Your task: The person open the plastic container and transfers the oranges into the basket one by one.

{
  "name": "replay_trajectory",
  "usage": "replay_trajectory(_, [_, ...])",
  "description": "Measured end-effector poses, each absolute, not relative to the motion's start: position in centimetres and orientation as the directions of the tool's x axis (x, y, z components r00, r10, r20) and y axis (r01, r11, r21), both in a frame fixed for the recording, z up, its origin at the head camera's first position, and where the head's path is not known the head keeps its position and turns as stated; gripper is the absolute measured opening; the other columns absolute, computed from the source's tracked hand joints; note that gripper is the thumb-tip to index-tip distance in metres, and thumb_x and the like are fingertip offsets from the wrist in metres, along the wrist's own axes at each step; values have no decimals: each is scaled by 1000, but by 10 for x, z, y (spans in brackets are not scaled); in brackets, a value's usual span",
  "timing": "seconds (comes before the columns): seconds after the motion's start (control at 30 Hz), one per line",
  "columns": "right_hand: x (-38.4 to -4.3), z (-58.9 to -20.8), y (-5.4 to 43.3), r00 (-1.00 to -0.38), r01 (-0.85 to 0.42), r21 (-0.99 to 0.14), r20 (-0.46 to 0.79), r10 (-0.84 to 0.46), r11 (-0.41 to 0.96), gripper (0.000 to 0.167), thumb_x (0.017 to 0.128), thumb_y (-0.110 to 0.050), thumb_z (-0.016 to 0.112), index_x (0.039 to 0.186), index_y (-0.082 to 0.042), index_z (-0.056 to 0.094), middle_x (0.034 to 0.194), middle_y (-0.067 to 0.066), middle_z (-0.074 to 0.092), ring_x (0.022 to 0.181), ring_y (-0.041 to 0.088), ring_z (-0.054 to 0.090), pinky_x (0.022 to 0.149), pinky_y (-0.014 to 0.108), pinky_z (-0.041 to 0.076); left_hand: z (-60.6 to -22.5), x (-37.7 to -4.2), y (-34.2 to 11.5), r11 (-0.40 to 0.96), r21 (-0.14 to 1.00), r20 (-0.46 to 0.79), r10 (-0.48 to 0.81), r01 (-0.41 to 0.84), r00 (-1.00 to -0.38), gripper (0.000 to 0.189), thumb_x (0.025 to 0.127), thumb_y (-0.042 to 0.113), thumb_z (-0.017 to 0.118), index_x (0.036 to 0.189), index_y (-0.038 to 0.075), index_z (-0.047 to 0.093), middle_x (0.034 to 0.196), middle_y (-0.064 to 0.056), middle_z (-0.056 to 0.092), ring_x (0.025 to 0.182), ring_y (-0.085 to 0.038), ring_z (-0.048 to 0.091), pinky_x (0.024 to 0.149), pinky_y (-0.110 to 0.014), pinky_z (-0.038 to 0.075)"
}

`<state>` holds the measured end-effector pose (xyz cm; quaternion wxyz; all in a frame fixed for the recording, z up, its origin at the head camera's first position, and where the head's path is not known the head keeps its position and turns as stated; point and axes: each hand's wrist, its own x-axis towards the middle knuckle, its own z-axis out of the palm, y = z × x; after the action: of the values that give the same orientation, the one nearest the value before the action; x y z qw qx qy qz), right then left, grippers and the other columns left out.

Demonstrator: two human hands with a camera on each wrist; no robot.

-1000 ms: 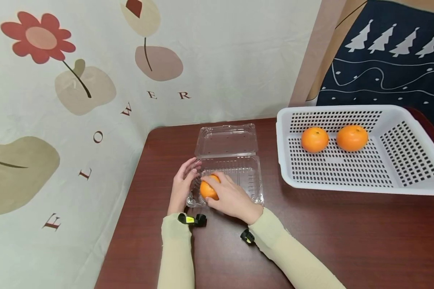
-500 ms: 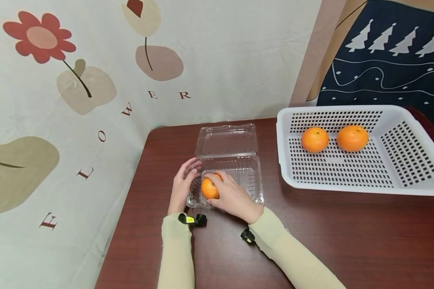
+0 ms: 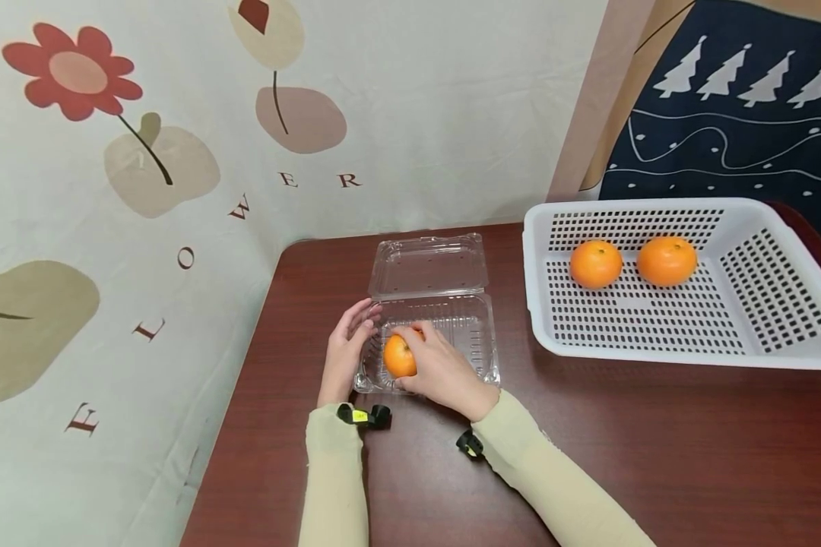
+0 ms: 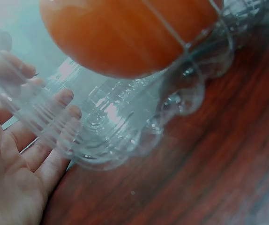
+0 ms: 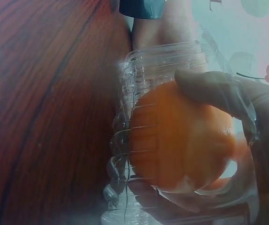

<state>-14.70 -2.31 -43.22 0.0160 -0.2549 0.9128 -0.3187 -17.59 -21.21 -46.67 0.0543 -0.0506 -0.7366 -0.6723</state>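
A clear plastic clamshell box (image 3: 475,342) lies on the table with its lid (image 3: 429,266) folded back flat behind it. Inside the base, toward its left side, my right hand (image 3: 445,374) holds an orange (image 3: 398,357), with thumb and fingers curved round it. The right wrist view shows that orange (image 5: 181,136) through the clear wall. My left hand (image 3: 345,349) is at the box's left wall. In the left wrist view its fingers (image 4: 55,159) are nearly straight and lie along the plastic, partly seen through it.
To the right stands a white perforated basket (image 3: 643,353) with two more oranges, one left (image 3: 596,264) and one right (image 3: 667,261). A patterned cloth (image 3: 417,114) hangs behind the dark red wooden table (image 3: 274,456). Each wrist wears a black strap.
The right hand and the orange have shifted slightly to the right within the box. The left hand, the box and the basket stay where they were.
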Motion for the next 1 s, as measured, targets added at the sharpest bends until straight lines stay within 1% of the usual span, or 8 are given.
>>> replay_trajectory(0.13, [-147,-432,-23,-870,-460,-580,146,-470,672,74,65,-35,77,129,-22,42,121,6,40,99,19,47,70,33,48,-470,-177,-213,92,984,153,-5,152,-988,37,92,15,49,129,18,46,122,-6,54,112,-21,49,91,-31,43])
replay_trajectory(0.3, [-147,-432,-22,-864,-482,-560,172,-474,674,73,66,-34,76,129,-20,42,121,5,42,101,18,46,74,33,47,-458,-173,-209,75,987,145,6,145,-989,39,92,10,48,131,11,43,124,-13,51,114,-27,47,90,-30,43])
replay_trajectory(0.4, [-147,-432,-22,-862,-488,-548,181,-474,679,73,66,-35,75,129,-20,42,120,4,43,100,18,46,74,32,47,-452,-170,-207,79,987,143,10,143,-990,39,92,9,47,131,8,42,125,-14,51,115,-28,46,91,-29,42])
replay_trajectory(0.67, [-148,-432,-22,-858,-501,-545,211,-468,672,72,68,-36,73,131,-21,42,117,6,43,91,18,49,71,31,47,-451,-171,-207,88,985,146,17,147,-989,40,93,9,46,132,5,41,125,-16,50,116,-28,45,90,-29,43])
replay_trajectory(0.77, [-149,-433,-22,-858,-502,-549,223,-462,668,71,68,-36,73,131,-22,41,116,6,43,90,17,49,70,30,47,-452,-171,-208,82,987,140,15,141,-990,39,93,10,47,131,7,41,125,-14,50,116,-26,46,90,-28,43])
replay_trajectory(1.0, [-148,-433,-21,-857,-507,-552,238,-457,663,69,68,-36,72,130,-22,43,117,3,42,92,16,48,70,29,46,-465,-176,-211,81,989,121,-1,121,-993,38,92,16,50,129,17,46,123,-4,53,114,-18,48,91,-28,42])
